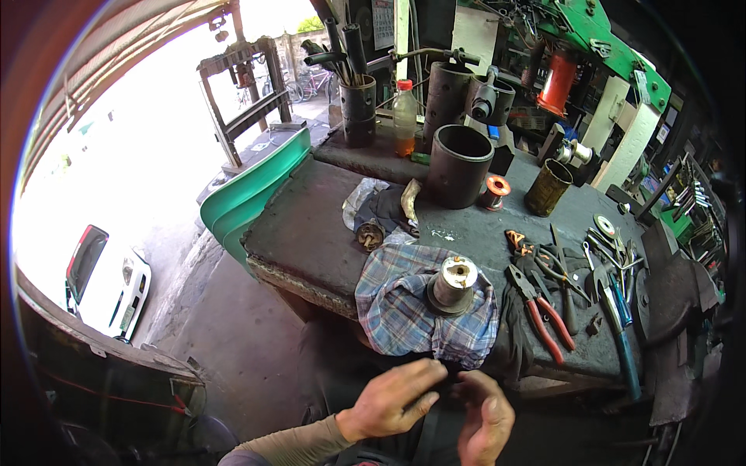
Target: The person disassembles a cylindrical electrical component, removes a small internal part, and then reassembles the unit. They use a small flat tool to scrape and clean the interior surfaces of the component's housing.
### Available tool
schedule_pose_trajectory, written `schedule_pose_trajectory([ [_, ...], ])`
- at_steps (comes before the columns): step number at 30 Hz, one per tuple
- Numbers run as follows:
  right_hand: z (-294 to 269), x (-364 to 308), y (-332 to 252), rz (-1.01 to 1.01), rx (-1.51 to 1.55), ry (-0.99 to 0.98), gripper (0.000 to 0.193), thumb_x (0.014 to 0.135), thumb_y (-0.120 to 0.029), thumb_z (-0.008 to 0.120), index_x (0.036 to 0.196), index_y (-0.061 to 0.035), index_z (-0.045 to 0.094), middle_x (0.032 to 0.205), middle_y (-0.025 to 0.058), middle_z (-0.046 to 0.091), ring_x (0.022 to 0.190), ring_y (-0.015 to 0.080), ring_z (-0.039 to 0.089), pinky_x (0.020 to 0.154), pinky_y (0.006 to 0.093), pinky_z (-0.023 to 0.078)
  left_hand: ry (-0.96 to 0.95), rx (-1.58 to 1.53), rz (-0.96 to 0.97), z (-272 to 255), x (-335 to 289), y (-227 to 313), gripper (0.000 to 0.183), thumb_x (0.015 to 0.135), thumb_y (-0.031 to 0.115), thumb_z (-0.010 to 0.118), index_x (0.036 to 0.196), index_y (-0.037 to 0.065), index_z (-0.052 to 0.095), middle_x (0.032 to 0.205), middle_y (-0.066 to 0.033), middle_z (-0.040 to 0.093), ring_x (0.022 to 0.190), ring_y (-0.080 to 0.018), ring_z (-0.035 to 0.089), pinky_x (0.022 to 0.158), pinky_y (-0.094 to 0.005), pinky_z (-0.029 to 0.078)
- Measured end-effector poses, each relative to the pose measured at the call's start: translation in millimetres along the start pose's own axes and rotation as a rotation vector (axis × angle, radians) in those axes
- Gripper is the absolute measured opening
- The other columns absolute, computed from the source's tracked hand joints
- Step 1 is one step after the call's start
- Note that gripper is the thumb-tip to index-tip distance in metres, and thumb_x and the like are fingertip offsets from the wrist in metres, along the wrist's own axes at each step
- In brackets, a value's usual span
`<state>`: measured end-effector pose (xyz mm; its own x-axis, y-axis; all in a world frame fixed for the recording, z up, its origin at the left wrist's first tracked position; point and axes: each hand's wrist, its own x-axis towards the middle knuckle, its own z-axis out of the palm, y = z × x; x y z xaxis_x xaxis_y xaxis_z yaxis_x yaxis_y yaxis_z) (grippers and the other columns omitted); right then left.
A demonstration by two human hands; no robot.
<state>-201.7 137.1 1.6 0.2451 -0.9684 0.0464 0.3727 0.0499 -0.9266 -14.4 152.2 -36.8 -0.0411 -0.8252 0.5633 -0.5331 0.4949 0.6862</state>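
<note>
Metal part (451, 292) is found standing upright on a plaid cloth (392, 314), near the front edge of the dark workbench (299, 221); a wide flange is seen at its base, a narrower barrel above, and a pale top face with a dark opening at its middle. Left hand (392, 400) and right hand (485, 419) are held close together just in front of the cloth, apart from the part; in each, the thumb is spread from loosely bent fingers and no object is seen gripped; whether something small is hidden at the darkened fingertips cannot be told.

Handling, as judged: the part is expected to be heavy for its bulk, stiff, and not readily broken; some slipperiness may be met if the surface is oily, though this cannot be confirmed; the barrel, just above the flange, is judged the best place to be grasped, the flange serving as a stop; the top face is better left uncovered. The cloth is soft and rumpled; it may be dragged along if the part is slid, so a straight lift is favoured. Red-handled pliers (535, 311) are noted to the right.
</note>
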Motion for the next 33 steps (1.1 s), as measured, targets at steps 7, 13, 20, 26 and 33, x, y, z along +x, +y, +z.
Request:
schedule_pose_trajectory([
  [7, 2, 61, -28, -0.289, -0.114, 0.155, 0.033, 0.112, -0.017, 0.058, 0.13, 0.0086, 0.07, 0.11, 0.0136, 0.077, 0.092, 0.0212, 0.072, 0.082, 0.0345, 0.058, 0.243, -0.131, -0.083, -46, 103, -14, 0.093, 0.084, 0.01, 0.088, 0.162, -0.004, 0.039, 0.156, -0.0219, 0.055, 0.144, -0.0294, 0.056, 0.122, -0.0428, 0.044],
  [13, 8, 76, -52, -0.398, -0.186, 0.193, 0.034, 0.112, -0.024, 0.06, 0.125, 0.004, 0.074, 0.102, 0.0072, 0.073, 0.081, 0.0129, 0.062, 0.07, 0.0265, 0.048, -0.043, -0.38, -0.253, -26, 130, -59, 0.104, 0.084, 0.012, 0.085, 0.169, 0.0, 0.028, 0.156, -0.0264, 0.057, 0.151, -0.036, 0.052, 0.126, -0.0406, 0.038],
  [20, -24, 77, -56, -0.4, -0.426, 0.295, 0.031, 0.11, -0.023, 0.062, 0.118, 0.0041, 0.075, 0.093, 0.0064, 0.072, 0.074, 0.0136, 0.06, 0.066, 0.0275, 0.046, 0.236, -0.296, -0.307, -3, 123, -48, 0.09, 0.078, 0.022, 0.096, 0.152, 0.001, 0.049, 0.14, -0.0222, 0.066, 0.134, -0.0392, 0.064, 0.115, -0.0459, 0.048],
  [26, -27, 79, -63, -0.402, -0.525, 0.294, 0.028, 0.111, -0.016, 0.061, 0.116, 0.0063, 0.076, 0.091, 0.0045, 0.069, 0.072, 0.0112, 0.053, 0.067, 0.0272, 0.044, 0.27, -0.058, -0.242, 3, 131, -47, 0.087, 0.076, 0.024, 0.096, 0.148, 0.003, 0.052, 0.134, -0.0219, 0.062, 0.128, -0.0412, 0.06, 0.109, -0.0485, 0.048],
  [33, -47, 115, -68, -0.347, -0.628, 0.123, 0.017, 0.105, -0.009, 0.066, 0.112, 0.0043, 0.075, 0.097, 0.0046, 0.069, 0.079, 0.0097, 0.06, 0.07, 0.0233, 0.046, 0.1, -0.247, -0.216, -14, 144, -60, 0.079, 0.081, 0.024, 0.096, 0.147, 0.002, 0.059, 0.137, -0.0189, 0.069, 0.124, -0.0268, 0.069, 0.109, -0.0394, 0.053],
])
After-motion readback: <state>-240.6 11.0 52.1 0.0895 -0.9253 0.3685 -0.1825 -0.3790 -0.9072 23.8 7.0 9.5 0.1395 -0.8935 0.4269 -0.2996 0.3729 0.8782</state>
